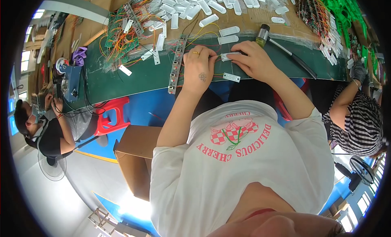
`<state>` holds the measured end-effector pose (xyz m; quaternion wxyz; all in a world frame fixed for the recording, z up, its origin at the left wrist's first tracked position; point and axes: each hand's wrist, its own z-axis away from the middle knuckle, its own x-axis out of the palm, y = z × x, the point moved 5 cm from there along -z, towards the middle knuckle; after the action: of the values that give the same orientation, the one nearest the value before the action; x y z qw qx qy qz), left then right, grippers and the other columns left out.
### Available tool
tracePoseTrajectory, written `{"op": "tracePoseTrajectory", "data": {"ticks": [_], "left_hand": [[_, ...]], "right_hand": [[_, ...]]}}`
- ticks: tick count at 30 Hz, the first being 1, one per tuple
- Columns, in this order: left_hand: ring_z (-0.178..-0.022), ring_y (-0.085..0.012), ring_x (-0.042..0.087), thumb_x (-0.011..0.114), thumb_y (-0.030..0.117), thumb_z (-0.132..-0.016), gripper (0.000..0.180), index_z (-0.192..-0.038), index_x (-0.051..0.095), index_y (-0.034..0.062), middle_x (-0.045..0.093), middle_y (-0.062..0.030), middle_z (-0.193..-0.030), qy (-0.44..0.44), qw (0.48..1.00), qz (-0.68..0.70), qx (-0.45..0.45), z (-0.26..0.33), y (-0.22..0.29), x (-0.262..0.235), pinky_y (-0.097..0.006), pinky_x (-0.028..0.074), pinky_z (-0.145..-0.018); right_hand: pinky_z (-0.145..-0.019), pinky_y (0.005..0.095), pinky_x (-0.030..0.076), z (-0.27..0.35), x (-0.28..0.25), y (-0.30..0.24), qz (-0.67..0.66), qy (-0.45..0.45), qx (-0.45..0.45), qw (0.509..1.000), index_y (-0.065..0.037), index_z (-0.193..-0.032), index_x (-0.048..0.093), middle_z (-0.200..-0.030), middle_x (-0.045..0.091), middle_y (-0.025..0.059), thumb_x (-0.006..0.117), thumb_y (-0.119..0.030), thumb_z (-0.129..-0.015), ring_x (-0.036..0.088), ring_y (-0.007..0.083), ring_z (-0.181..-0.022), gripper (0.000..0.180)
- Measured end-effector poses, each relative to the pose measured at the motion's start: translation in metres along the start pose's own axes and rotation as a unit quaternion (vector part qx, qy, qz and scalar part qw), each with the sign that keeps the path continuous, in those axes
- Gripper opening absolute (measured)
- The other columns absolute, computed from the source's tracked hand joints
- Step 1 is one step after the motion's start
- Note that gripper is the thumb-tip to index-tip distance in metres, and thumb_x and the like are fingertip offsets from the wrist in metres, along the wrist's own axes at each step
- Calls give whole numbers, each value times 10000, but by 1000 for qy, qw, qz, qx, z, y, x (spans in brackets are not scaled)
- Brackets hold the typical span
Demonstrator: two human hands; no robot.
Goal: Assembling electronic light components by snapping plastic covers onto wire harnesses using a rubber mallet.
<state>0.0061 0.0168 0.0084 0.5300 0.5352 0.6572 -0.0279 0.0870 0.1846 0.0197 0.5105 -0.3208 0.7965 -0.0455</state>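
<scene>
My left hand (199, 70) and right hand (252, 60) bent over the table (138, 78), fingers pinching one white plastic piece (230, 55); another lay near (231, 77).

A bare strip of green bench mat (134, 76) is left open to the left of the left hand (199, 68), broken only by a small white casing (125, 70) and bounded on its right by a long grey connector strip (176, 64) lying just beside that hand. Beyond it the way is blocked by tangled wires and circuit boards (122, 37). Ahead of both hands, passage is crowded by scattered white plastic casings (203, 9). To the right of the right hand (254, 60), the mat is crossed by a screwdriver (285, 49), with open mat beyond it. The far right edge is occupied by another person's gloved hand (358, 72).
</scene>
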Motion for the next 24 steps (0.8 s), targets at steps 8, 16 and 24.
{"op": "tracePoseTrajectory", "data": {"ticks": [8,16,24], "left_hand": [[-879,-259,606,734,94,-814,158,-967,698,110,603,-40,-922,-3,996,-56,69,7,13,-6,-386,422,-744],[-1025,-308,618,754,29,-773,310,-1075,683,43,664,-95,-1102,-7,998,53,38,3,10,-7,-425,466,-902],[-1090,-312,602,761,48,-779,337,-1104,671,40,656,-96,-1163,-41,995,66,62,-1,12,-3,-424,457,-927]], "right_hand": [[-789,402,488,-1,4,-1,28,-14,-20,999,-102,-1075,693,-1059,597,82,705,-39,-761,592,298,-958,320],[-808,402,480,-3,5,-2,39,-24,-25,999,-101,-1078,692,-1065,597,74,696,-36,-757,583,287,-972,327],[-798,397,482,-1,6,2,26,-8,-19,999,-96,-1062,706,-1045,601,77,706,-39,-753,591,285,-934,314]]}}
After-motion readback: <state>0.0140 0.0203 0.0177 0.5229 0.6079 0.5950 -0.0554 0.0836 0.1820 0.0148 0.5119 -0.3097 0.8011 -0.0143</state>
